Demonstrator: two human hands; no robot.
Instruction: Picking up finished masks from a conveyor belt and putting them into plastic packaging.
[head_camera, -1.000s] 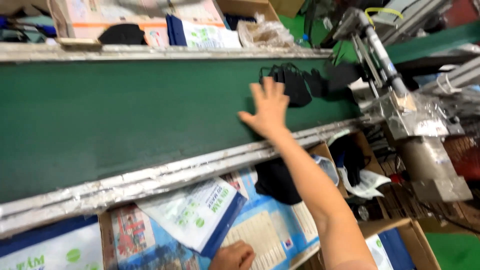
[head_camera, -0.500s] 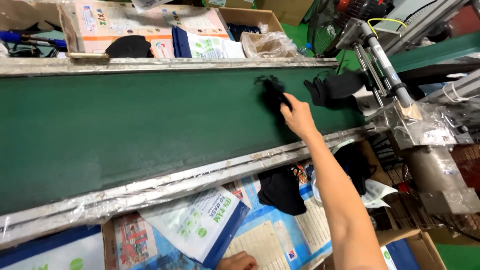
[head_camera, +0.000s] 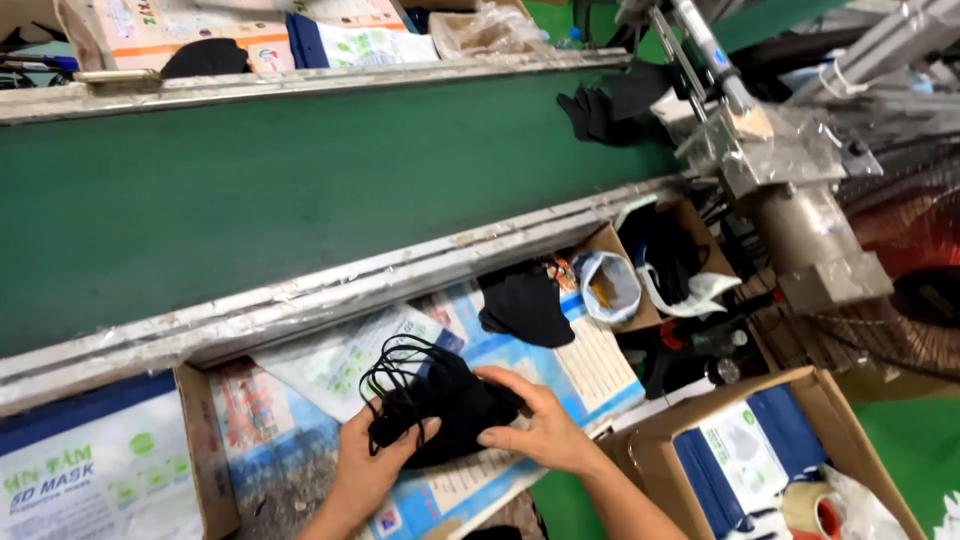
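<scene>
A: Where does the stack of black face masks (head_camera: 450, 405) lie relative to the hands?

B: Between them; the left hand (head_camera: 375, 465) cups it from below and on its left, fingers curled up around the tangle of ear loops (head_camera: 385, 375); the right hand (head_camera: 535, 425) closes over its right end from above, thumb and fingers bent onto the fabric; both are part-closed on the stack, neither one flat open.

A: And its long axis?

B: Roughly left to right across the view, tilting slightly upward toward the right hand; the loops trail off the left end, so the left hand is the nearer one to them; the right hand has more of the stack's body.

A: What is it over?

B: Printed packaging sheets (head_camera: 340, 360) spread on the worktop just below the metal rail (head_camera: 330, 290) of the green conveyor belt (head_camera: 250, 190); another pile of black masks (head_camera: 525, 305) rests just beyond the right hand, apart from it; more black masks (head_camera: 595, 110) sit well away on the belt's far right end; an open cardboard box (head_camera: 750, 450) stands to the right.
</scene>
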